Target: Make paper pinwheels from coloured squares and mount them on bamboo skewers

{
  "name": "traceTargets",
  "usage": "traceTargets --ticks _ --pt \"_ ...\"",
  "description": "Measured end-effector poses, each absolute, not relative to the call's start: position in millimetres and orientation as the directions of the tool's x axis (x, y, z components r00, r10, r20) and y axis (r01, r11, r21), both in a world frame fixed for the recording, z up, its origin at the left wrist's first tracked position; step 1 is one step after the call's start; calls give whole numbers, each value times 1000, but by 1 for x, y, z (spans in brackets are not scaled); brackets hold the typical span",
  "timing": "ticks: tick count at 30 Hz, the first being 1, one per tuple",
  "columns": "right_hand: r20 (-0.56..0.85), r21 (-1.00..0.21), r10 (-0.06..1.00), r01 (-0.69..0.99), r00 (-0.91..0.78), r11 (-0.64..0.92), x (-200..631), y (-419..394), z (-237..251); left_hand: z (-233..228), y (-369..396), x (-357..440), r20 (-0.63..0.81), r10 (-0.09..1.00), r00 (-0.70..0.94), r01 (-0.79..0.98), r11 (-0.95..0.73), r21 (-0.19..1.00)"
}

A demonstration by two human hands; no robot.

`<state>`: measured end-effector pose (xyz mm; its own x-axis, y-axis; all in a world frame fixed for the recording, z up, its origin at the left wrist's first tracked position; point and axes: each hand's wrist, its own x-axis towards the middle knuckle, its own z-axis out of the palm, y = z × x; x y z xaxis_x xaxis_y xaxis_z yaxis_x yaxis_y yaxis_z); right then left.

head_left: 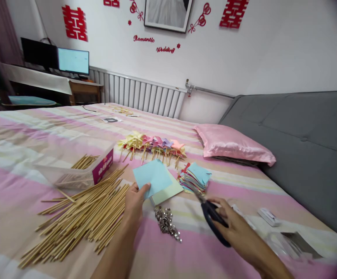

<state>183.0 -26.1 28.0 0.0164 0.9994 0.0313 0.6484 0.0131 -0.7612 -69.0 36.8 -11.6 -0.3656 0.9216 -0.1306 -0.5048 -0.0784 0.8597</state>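
With our left hand (pixel 135 199) pinching the blue paper (pixel 157 177) over mid-bed (pixel 197 252) and our right hand (pixel 226 217) wrapped round the scissors (pixel 207 213), we could scatter the loose paper stack (pixel 201 175) just right by swinging the blades too low.

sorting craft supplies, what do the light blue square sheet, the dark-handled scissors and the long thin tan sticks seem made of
Light blue square sheet: most likely matte paper; thin, crisp-edged.
Dark-handled scissors: metal blades, judging by their grey sheen; handles probably smooth plastic, thick and rounded.
Long thin tan sticks: bamboo or wood, apparently unpainted, from their straw colour; which is unclear.
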Motion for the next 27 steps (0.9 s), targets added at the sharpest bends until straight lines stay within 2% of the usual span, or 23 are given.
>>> traceTargets --ticks 3,8,11,13,14,16,18,24,27 --pt "-94 -718 992 696 -81 -12 188 -23 7 -10 34 -68 -111 945 -307 -463 -47 885" --pt "-237 -610 970 786 -61 -100 215 -12 -21 -9 29 -55 -89 992 -89 -317 56 947" --pt "-219 -629 976 764 7 -147 220 -16 -18 -8 26 -43 -95 995 13 -220 95 971" --pt "-141 -703 985 691 97 -169 218 -18 -9 -6 23 -34 -120 989 88 -177 134 975" --pt "-108 -788 990 598 95 -143 215 -19 -4 -5 22 -30 -136 982 133 -159 157 975" --pt "-54 -955 995 287 85 -76 207 -18 3 -2 18 -23 -162 961 223 -119 191 974" --pt "-33 -992 998 124 60 -40 198 -15 4 -1 15 -17 -180 936 303 -79 213 974" --pt "-89 -991 995 95 33 -92 187 -8 -4 -2 12 -16 -207 896 393 14 219 976" --pt "-96 -994 995 60 19 -97 189 -9 -3 -3 14 -20 -206 898 390 -25 233 972"
